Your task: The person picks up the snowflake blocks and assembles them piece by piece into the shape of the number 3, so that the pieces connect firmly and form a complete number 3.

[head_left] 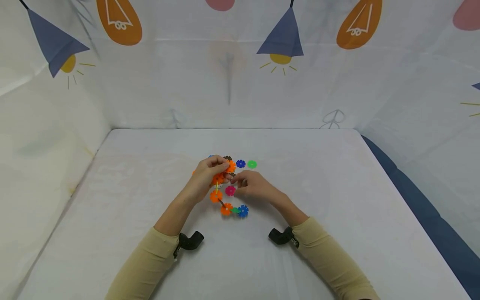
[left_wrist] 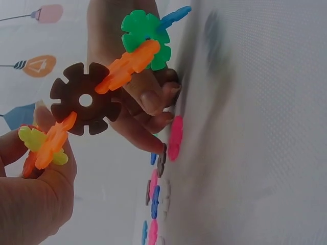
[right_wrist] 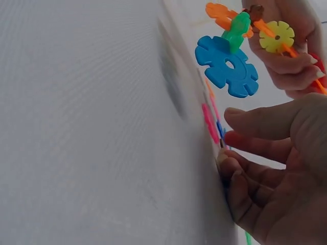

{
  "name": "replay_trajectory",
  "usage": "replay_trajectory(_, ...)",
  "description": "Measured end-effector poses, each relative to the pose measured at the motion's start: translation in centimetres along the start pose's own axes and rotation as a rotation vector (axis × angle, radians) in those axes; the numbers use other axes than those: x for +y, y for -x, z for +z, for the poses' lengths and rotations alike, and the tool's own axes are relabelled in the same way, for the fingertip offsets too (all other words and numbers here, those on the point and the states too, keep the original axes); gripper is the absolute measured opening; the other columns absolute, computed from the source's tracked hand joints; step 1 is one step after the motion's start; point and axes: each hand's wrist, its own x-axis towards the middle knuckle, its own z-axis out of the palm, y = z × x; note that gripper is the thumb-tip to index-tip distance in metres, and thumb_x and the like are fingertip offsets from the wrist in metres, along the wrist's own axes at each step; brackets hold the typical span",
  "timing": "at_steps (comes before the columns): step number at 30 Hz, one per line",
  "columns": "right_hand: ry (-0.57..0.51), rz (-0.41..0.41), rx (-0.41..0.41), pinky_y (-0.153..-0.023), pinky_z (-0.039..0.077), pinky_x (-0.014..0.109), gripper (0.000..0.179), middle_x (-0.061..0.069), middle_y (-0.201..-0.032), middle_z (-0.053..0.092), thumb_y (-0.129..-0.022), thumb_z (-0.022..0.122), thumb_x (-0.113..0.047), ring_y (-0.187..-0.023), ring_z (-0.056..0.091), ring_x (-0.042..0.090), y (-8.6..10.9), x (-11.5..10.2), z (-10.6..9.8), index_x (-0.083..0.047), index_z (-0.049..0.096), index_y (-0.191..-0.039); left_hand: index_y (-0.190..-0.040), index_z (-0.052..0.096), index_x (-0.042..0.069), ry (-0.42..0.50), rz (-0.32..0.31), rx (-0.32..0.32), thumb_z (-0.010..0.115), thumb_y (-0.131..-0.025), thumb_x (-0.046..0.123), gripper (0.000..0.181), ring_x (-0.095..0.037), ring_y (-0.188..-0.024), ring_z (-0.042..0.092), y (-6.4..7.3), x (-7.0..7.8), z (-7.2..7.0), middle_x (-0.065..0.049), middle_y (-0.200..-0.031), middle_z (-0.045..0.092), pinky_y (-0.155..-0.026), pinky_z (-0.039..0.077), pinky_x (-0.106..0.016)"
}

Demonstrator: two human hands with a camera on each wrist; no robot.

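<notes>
My left hand [head_left: 203,176] holds a chain of interlocked notched plastic discs, its upper end pinched by an orange disc [head_left: 231,166]. Below the fingers hang orange, yellow, brown and green discs, ending in a blue disc [right_wrist: 213,60]. In the left wrist view a large brown disc [left_wrist: 65,97] sits mid-chain. My right hand [head_left: 256,185] is low at the tabletop, thumb apart from the forefinger. One fingertip touches a small dark brown disc [left_wrist: 162,162] among the loose ones. A pink disc [head_left: 230,191] lies beside that hand.
Loose discs lie on the white table [head_left: 318,187] behind the hands, among them a blue disc [head_left: 241,163] and a green disc [head_left: 252,164]. Black wrist cameras sit at both cuffs. A printed white cloth [head_left: 232,83] hangs along the table's back edge.
</notes>
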Motion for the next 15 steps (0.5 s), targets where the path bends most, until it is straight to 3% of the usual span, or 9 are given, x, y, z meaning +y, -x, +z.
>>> replay_trajectory(15,0.076,0.009,0.02,-0.069,0.046,0.026,0.021,-0.001,-0.086,0.061,-0.081,0.08,-0.019,-0.079,0.054,0.015,-0.11,-0.63,0.86,-0.013,0.07,-0.098,-0.105,0.055,0.003,-0.021,0.001,-0.016,0.053,-0.103,0.019,0.017,-0.014,-0.075,0.064,0.09,-0.04,0.09,-0.006,-0.089,0.06,-0.072,0.058,-0.022)
